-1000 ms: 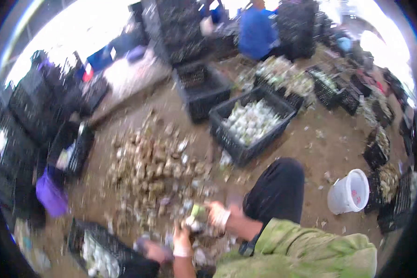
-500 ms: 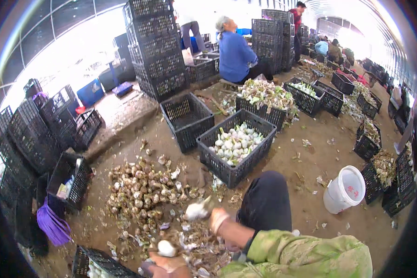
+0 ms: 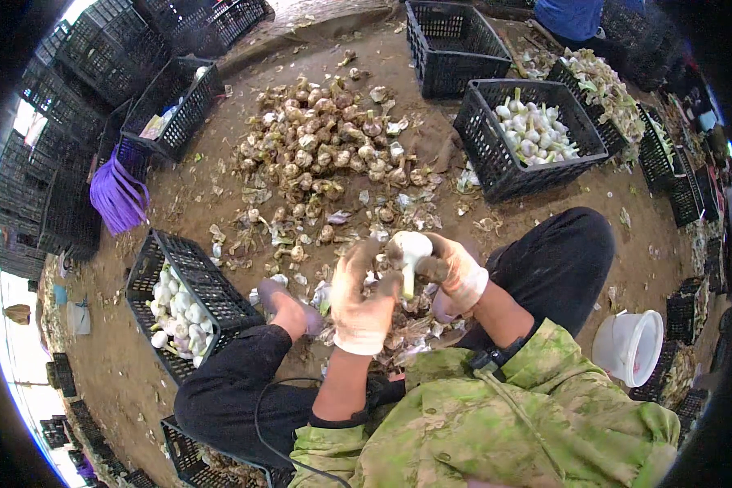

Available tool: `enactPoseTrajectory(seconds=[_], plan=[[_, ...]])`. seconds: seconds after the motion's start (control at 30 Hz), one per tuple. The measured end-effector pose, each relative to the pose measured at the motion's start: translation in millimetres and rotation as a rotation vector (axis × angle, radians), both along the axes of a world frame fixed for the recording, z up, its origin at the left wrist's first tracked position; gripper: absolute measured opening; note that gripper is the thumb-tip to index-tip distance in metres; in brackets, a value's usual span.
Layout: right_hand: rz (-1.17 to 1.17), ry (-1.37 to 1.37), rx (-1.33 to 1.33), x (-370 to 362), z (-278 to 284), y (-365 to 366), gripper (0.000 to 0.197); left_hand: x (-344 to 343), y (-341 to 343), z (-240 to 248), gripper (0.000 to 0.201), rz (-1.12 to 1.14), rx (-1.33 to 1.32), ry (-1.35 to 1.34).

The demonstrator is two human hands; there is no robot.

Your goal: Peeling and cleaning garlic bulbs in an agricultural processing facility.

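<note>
A white garlic bulb [image 3: 412, 245] with a short green stem pointing down is between my two gloved hands. My right hand [image 3: 455, 272] grips it from the right, thumb by the stem. My left hand [image 3: 362, 301], slightly blurred, curls its dark-stained fingers against the bulb's left side. Beyond them lies a heap of unpeeled, soil-brown garlic [image 3: 317, 146] on the ground. Cleaned white bulbs [image 3: 179, 313] fill part of a black crate [image 3: 211, 272] at my left. More cleaned garlic [image 3: 533, 130] sits in another black crate [image 3: 537, 179] at the far right.
Purple strapping [image 3: 118, 191] hangs from a crate at left. An empty black crate [image 3: 459, 61] stands at the back. At right is a white bucket [image 3: 628, 348]. Loose skins [image 3: 407, 211] litter the ground between my legs. A person in blue [image 3: 569, 16] sits at the far right.
My view has tilted down. My hands, apart before with a pale bulb at each, are now together at one garlic bulb. The bulb formerly at my left hand is no longer there.
</note>
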State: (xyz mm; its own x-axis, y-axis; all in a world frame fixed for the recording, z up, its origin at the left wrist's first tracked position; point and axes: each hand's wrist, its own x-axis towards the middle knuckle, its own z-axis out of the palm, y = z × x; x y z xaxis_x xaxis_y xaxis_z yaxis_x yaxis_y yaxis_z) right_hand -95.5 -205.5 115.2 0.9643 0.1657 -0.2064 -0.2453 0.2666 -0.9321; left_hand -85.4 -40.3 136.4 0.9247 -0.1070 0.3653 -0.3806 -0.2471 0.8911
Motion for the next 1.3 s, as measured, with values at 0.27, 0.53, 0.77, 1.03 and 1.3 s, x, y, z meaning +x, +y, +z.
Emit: enactPoseTrajectory(seconds=[0.27, 0.53, 0.77, 1.03, 1.3], plan=[[0.117, -0.129, -0.357, 1.8, -11.0, -4.6, 0.050, 1.9, -0.7, -3.2, 0.016, 0.165, 0.592, -0.257], [0.190, 0.042, 0.387, -4.1, -14.6, 0.0, 0.072, 14.8, 30.7, -26.8, 0.010, 0.079, -0.418, 0.691], [0.183, 0.241, 0.384, -8.6, -26.2, 5.6, 0.064, 10.4, 52.7, -31.3, 0.036, 0.052, -0.943, 0.738], [0.042, 0.251, 0.399, -7.1, -21.2, 1.8, 0.062, 18.7, 80.6, -26.5, 0.087, -0.004, 0.412, 0.637], [0.238, 0.028, 0.353, 0.6, -54.7, 11.3, 0.046, 10.2, 54.9, -47.2, 0.061, -0.176, 0.319, 0.355]])
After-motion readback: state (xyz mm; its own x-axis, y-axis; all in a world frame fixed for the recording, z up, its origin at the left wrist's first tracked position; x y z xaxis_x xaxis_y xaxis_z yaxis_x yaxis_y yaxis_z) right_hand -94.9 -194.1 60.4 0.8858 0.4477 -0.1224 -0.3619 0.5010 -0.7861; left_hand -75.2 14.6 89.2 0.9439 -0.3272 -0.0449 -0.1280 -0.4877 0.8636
